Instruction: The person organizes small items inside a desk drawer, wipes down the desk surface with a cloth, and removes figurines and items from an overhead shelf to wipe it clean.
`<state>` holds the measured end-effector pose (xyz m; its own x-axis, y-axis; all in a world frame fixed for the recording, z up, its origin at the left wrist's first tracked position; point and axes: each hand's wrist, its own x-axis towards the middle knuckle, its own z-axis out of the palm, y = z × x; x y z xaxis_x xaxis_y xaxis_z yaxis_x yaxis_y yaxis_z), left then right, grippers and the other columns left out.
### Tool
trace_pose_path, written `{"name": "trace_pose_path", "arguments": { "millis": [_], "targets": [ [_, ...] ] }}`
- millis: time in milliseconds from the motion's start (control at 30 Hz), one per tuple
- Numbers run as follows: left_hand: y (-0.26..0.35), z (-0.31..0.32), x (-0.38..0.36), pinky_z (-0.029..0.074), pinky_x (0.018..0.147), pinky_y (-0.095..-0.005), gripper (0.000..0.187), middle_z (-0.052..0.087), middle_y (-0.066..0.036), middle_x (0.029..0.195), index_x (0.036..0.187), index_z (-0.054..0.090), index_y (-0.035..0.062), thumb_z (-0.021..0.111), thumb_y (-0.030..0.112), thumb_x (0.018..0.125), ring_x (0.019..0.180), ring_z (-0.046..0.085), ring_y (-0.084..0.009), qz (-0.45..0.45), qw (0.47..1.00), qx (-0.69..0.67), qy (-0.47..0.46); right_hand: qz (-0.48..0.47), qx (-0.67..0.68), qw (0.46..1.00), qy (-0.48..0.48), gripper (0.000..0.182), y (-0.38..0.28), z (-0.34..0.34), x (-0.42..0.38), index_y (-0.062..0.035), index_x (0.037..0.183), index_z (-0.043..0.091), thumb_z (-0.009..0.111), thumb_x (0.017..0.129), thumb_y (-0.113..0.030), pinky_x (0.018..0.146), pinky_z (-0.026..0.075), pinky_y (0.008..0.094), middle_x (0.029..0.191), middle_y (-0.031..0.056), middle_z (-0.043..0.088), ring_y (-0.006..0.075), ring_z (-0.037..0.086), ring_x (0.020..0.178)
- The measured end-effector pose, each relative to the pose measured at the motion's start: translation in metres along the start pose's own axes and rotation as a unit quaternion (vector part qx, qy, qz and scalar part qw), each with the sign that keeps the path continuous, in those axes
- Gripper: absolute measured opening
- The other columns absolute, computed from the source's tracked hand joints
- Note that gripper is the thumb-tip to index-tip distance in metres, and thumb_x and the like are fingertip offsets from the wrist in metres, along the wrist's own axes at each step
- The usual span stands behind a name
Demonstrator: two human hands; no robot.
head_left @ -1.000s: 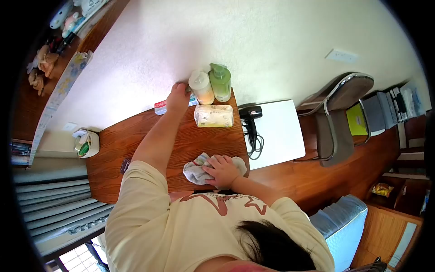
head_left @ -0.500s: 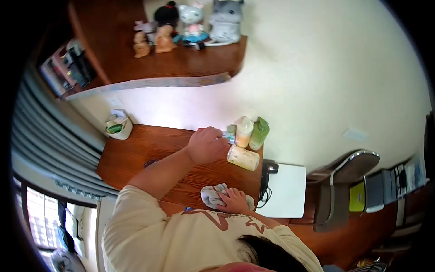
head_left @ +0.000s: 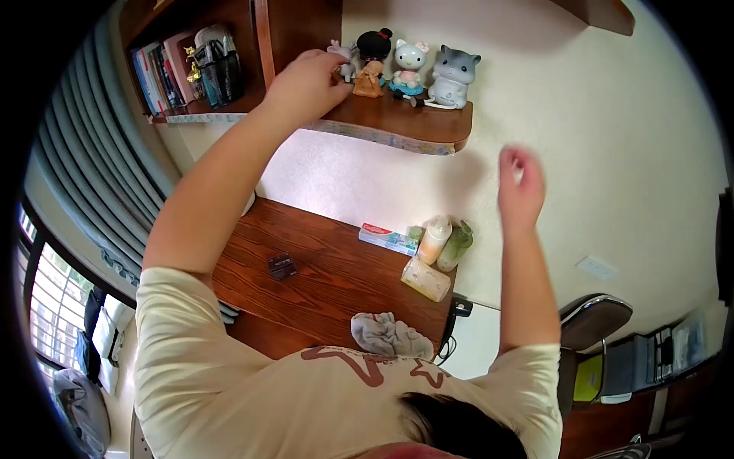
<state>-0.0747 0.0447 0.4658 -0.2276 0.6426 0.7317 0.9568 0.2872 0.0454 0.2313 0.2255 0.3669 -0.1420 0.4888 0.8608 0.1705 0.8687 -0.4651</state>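
Note:
My left hand (head_left: 307, 83) reaches up to the shelf, thumb and fingers closed around the spot where a small tan figurine stood; the figurine is mostly hidden by them. Right beside the fingertips are a small grey antlered figurine (head_left: 343, 61) and a larger tan figurine (head_left: 369, 80). My right hand (head_left: 523, 183) is raised in front of the wall, slightly blurred, its fingers curled toward the thumb in a loop with nothing showing inside. Below, a crumpled grey cloth (head_left: 388, 335) lies on the desk near my chest.
A black-haired doll (head_left: 375, 46), a white cat figure (head_left: 408, 65) and a grey hamster figure (head_left: 453, 76) stand along the shelf (head_left: 428, 131). The desk (head_left: 329, 268) bears a toothpaste box (head_left: 388, 239), pump bottles (head_left: 434, 239), a tissue pack (head_left: 425, 278) and a dark card (head_left: 282, 266).
My left hand has risen from near the toothpaste box to the shelf figurines. My right hand has let go of the grey cloth and lifted to the right. The view has tilted upward.

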Motion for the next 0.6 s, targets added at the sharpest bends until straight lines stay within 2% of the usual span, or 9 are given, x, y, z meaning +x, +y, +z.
{"name": "trace_pose_path", "arguments": {
  "millis": [33,67,100,133,167,267,400,500,600],
  "targets": [
    [0.003,0.008,0.013,0.048,0.099,-0.0403,0.057,0.063,-0.017,0.122,0.13,0.061,0.0059,0.072,0.038,0.084,0.119,0.058,-0.0311,-0.048,0.997,-0.026,-0.06,-0.001,0.038,0.999,-0.008,0.025,-0.001,0.007,0.033,-0.0032,0.108,0.067,0.07,0.089,-0.019,0.086,0.05,0.0327,0.106,0.0093,0.068,0.0207,0.063,0.096],
    [0.006,0.016,0.023,0.048,0.099,-0.0403,0.057,0.063,-0.017,0.122,0.13,0.061,0.0059,0.072,0.038,0.084,0.119,0.058,-0.0311,-0.046,0.997,-0.03,-0.059,0.031,0.083,0.996,-0.015,0.037,-0.012,0.019,0.061,-0.004,0.117,0.063,0.073,0.087,-0.023,0.087,0.051,0.033,0.114,0.0113,0.066,0.0219,0.063,0.1],
    [0.01,0.026,0.031,0.047,0.101,-0.0405,0.066,0.059,-0.019,0.127,0.133,0.059,0.0089,0.071,0.048,0.081,0.12,0.057,-0.0322,-0.088,0.993,-0.011,-0.073,0.064,0.127,0.99,-0.02,0.049,-0.023,0.031,0.083,-0.0047,0.125,0.059,0.075,0.085,-0.028,0.088,0.051,0.0334,0.122,0.0133,0.064,0.023,0.062,0.104],
    [0.016,0.031,0.037,0.047,0.102,-0.0407,0.076,0.055,-0.021,0.133,0.136,0.058,0.0119,0.071,0.059,0.077,0.121,0.056,-0.0334,-0.128,0.988,0.008,-0.088,0.121,0.117,0.985,-0.046,0.062,-0.032,0.043,0.099,-0.0035,0.13,0.053,0.079,0.081,-0.031,0.088,0.051,0.0346,0.127,0.0156,0.06,0.0246,0.061,0.108],
    [0.026,0.03,0.039,0.047,0.102,-0.0407,0.076,0.055,-0.021,0.133,0.136,0.058,0.0119,0.071,0.059,0.077,0.121,0.056,-0.0334,-0.123,0.989,0.006,-0.087,0.177,0.107,0.976,-0.07,0.075,-0.039,0.053,0.112,-0.0023,0.136,0.047,0.082,0.078,-0.035,0.089,0.052,0.0358,0.132,0.0179,0.057,0.0262,0.06,0.112],
    [0.044,0.024,0.044,0.045,0.104,-0.0446,0.083,0.031,-0.02,0.152,0.141,0.054,0.0267,0.071,0.067,0.071,0.128,0.049,-0.0413,-0.258,0.954,-0.012,-0.151,0.271,0.15,0.941,-0.137,0.085,-0.031,0.09,0.127,0.0022,0.136,0.044,0.086,0.072,-0.035,0.091,0.052,0.0377,0.13,0.0204,0.058,0.0285,0.061,0.115],
    [0.036,0.035,0.053,0.045,0.104,-0.045,0.084,0.039,-0.019,0.149,0.14,0.054,0.0226,0.07,0.067,0.071,0.13,0.048,-0.0383,-0.268,0.949,0.019,-0.165,0.215,0.132,0.955,-0.159,0.089,-0.019,0.114,0.127,0.0059,0.136,0.043,0.088,0.069,-0.032,0.094,0.052,0.0386,0.127,0.0216,0.06,0.0294,0.061,0.115],
    [0.026,0.047,0.061,0.047,0.1,-0.0427,0.08,0.052,-0.019,0.141,0.133,0.062,0.0172,0.069,0.067,0.071,0.126,0.054,-0.0339,-0.231,0.947,0.026,-0.223,0.21,0.077,0.963,-0.153,0.079,-0.009,0.116,0.126,0.005,0.135,0.044,0.086,0.074,-0.024,0.091,0.053,0.0372,0.123,0.0177,0.063,0.0259,0.064,0.108],
    [0.022,0.041,0.056,0.047,0.1,-0.0422,0.073,0.059,-0.015,0.134,0.133,0.061,0.0145,0.066,0.062,0.078,0.124,0.056,-0.0314,-0.183,0.939,-0.035,-0.289,0.232,0.127,0.936,-0.232,0.072,-0.015,0.102,0.123,0.004,0.13,0.05,0.086,0.074,-0.024,0.091,0.053,0.0359,0.121,0.0175,0.064,0.0248,0.065,0.107]
  ]
}}
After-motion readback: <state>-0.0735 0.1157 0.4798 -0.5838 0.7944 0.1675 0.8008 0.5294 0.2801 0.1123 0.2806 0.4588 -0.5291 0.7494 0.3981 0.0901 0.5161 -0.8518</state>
